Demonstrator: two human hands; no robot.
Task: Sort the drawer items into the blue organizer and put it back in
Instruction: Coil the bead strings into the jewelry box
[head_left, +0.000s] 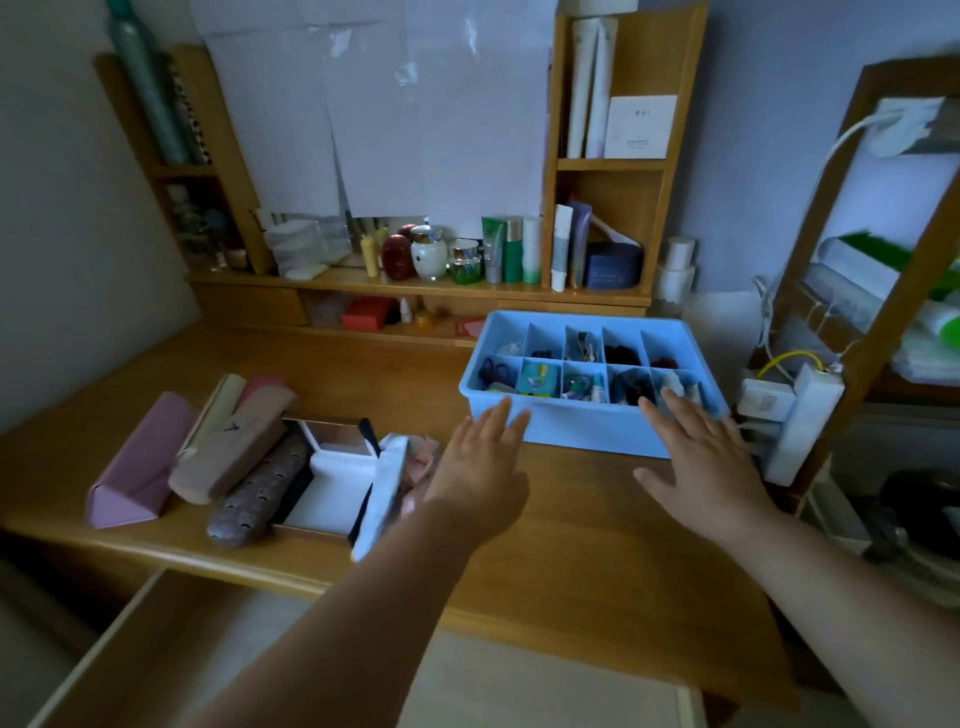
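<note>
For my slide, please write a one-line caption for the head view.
Both open hands, left hand and right hand, reach toward the filled blue organizer on the wooden desk.

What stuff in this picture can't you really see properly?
- Head view: the small things in the blue organizer are too small and dark to name.
- Head view: the open drawer is cut off by the bottom edge.
- Head view: the white box is partly hidden by the patterned case and the left hand.
- Head view: whether the right hand touches the organizer is unclear.
</note>
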